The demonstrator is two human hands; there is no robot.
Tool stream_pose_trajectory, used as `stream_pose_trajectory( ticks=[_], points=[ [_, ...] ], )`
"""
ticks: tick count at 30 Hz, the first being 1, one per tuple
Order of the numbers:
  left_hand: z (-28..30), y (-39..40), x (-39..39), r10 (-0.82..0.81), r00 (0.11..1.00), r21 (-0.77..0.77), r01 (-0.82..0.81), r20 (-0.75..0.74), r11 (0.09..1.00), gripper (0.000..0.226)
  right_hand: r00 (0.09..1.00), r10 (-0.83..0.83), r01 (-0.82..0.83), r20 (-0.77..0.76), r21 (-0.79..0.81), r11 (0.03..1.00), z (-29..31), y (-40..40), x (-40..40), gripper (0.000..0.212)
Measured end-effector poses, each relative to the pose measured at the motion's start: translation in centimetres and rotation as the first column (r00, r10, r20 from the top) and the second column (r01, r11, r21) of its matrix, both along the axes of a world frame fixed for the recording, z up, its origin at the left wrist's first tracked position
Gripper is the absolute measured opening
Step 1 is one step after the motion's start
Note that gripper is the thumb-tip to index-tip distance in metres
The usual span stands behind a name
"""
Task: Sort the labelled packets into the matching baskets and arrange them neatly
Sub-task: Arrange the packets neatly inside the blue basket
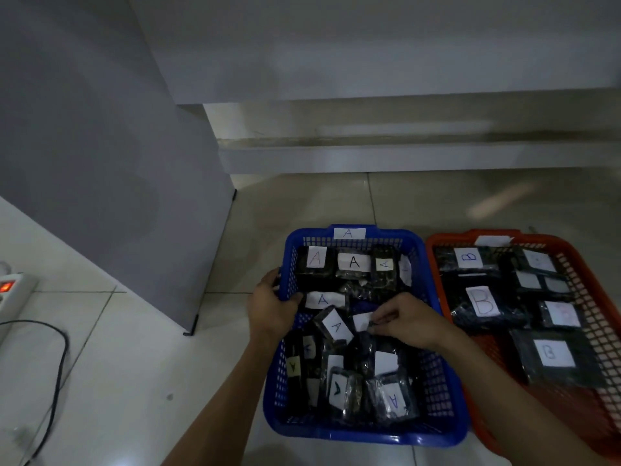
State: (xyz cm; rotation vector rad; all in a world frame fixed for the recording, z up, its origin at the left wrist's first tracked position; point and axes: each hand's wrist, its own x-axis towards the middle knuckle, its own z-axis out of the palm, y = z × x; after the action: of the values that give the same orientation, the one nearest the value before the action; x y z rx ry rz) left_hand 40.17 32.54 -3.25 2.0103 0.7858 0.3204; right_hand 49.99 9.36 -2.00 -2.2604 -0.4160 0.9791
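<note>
— Two baskets sit side by side on the tiled floor [141,348], right?
— Yes. The blue basket [433,331] is on the left with a white "A" tag [349,233] on its far rim, and the orange basket [601,317] is just beside it on the right, their rims nearly touching.
— Where are the packets?
— Dark plastic packets with white "A" labels fill the blue one: a row along the far wall, such as the A packet [353,263], and a looser, tilted heap toward the near end. The orange one holds packets marked "B", like the large B packet [484,301] lying flat near its middle.
— And the hands?
— The left hand [272,306] grips the left rim of the blue basket, thumb inside, fingers curled over the outside. The right hand [408,319] reaches into the blue basket and pinches the edge of a white-labelled packet [362,321] between thumb and fingertips; its letter is hidden.
— Anything else around?
— A white power strip [13,290] with a glowing red switch at the far left, with a black cable [58,364] looping over the floor, and a grey cabinet [111,163] behind
</note>
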Motion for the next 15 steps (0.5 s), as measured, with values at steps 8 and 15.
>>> stream_pose_trajectory(
  ticks=[8, 15],
  points=[
    [2.6, -4.0, -2.3, -0.237, 0.941, 0.079, 0.224, 0.243, 0.971, 0.037, 0.992, -0.086, 0.098, -0.089, 0.139, 0.985, 4.2, -2.2, 0.8, 0.011],
    [4.7, -6.4, -1.5, -0.337, 0.935, -0.463, 0.347, 0.107, 0.816, 0.042, 0.864, -0.444, 0.502, -0.238, 0.486, 0.716, 5.7, -3.6, 0.2, 0.019]
  ],
)
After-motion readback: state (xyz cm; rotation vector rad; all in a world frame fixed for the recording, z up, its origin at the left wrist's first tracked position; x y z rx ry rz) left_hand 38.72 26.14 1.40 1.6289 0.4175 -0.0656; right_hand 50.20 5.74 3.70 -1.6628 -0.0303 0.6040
